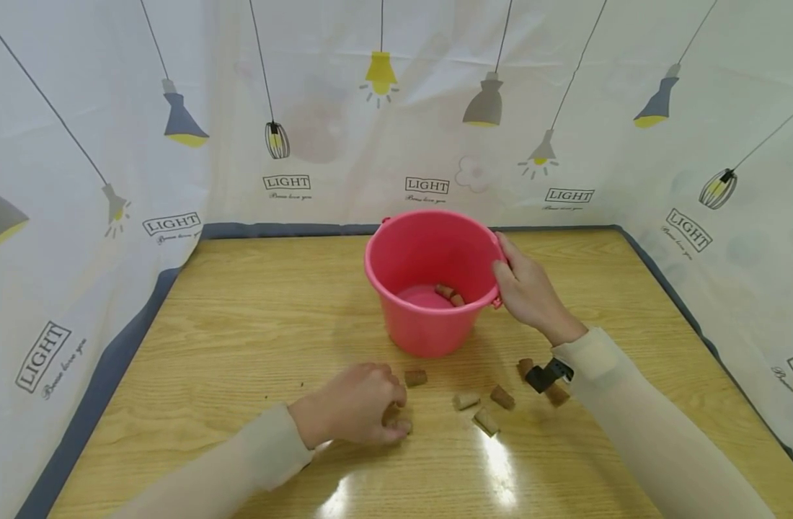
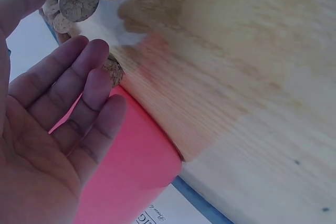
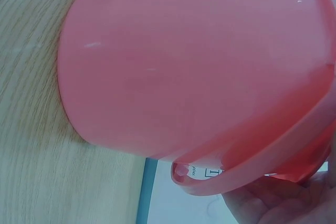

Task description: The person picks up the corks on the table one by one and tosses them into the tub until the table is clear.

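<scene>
A pink bucket (image 1: 429,328) stands on the wooden table, with two brown corks (image 1: 445,290) lying on its floor. My right hand (image 1: 529,288) grips the bucket's rim on the right side, by the handle joint. In the right wrist view the bucket's handle (image 3: 262,163) hangs down along its wall. Low over the table, left of the loose corks, is my left hand (image 1: 357,407), thumb and fingers apart. The left wrist view shows its loosely bent fingers (image 2: 97,51) and a cork (image 2: 79,1) near the thumb tip. Another cork (image 1: 416,377) lies just beyond the knuckles.
Several more corks are scattered in front of the bucket, among them pale ones (image 1: 486,422) and a brown one (image 1: 502,397). Others lie partly behind a black strap (image 1: 548,375) at my right wrist. A lamp-printed cloth (image 1: 344,144) surrounds the table's back and sides.
</scene>
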The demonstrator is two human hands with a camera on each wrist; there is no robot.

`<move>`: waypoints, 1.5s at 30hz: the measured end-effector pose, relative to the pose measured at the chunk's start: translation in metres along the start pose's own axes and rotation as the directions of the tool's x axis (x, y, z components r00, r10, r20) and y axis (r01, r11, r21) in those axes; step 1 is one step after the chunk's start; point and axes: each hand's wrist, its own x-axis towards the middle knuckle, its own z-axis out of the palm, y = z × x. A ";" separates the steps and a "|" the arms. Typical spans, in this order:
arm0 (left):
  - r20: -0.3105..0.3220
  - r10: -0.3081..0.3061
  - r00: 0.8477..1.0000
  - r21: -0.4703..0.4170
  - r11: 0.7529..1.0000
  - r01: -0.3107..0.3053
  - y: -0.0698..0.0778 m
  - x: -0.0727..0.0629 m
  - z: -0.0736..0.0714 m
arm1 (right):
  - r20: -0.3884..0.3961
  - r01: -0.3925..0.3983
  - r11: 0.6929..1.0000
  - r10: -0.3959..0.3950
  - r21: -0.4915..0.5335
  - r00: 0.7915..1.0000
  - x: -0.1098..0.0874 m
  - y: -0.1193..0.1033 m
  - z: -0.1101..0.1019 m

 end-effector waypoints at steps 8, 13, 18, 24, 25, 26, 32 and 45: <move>0.016 -0.012 1.000 -0.013 1.000 0.013 0.002 -0.001 0.004 | 0.005 0.002 1.000 -0.002 0.013 1.000 0.000 0.000 0.000; 0.030 -0.024 0.999 -0.027 0.999 0.025 0.002 -0.001 0.005 | 0.002 0.008 1.000 -0.008 0.011 1.000 0.000 0.000 0.000; 0.026 -0.017 1.000 -0.049 0.999 0.019 0.002 0.000 0.006 | -0.011 0.019 1.000 -0.019 -0.004 1.000 0.000 0.001 0.000; 0.034 -0.009 0.999 -0.085 0.996 0.012 0.002 0.000 0.007 | -0.020 0.021 1.000 -0.021 -0.010 1.000 0.001 0.002 0.000; 0.038 -0.008 0.999 -0.089 0.996 0.012 0.002 0.001 0.007 | -0.020 0.021 1.000 -0.021 -0.010 1.000 0.001 0.002 0.001; 0.042 -0.008 0.999 -0.092 0.996 0.011 0.002 0.001 0.007 | -0.021 0.021 1.000 -0.021 -0.011 1.000 0.001 0.002 0.001; 0.053 -0.008 0.999 -0.091 0.996 0.013 0.002 0.002 0.007 | -0.023 0.026 1.000 -0.026 -0.011 0.999 0.001 0.003 0.001; 0.001 -0.004 1.000 -0.050 0.999 0.004 -0.001 0.001 -0.002 | -0.014 0.014 1.000 -0.014 -0.004 1.000 0.002 0.002 0.001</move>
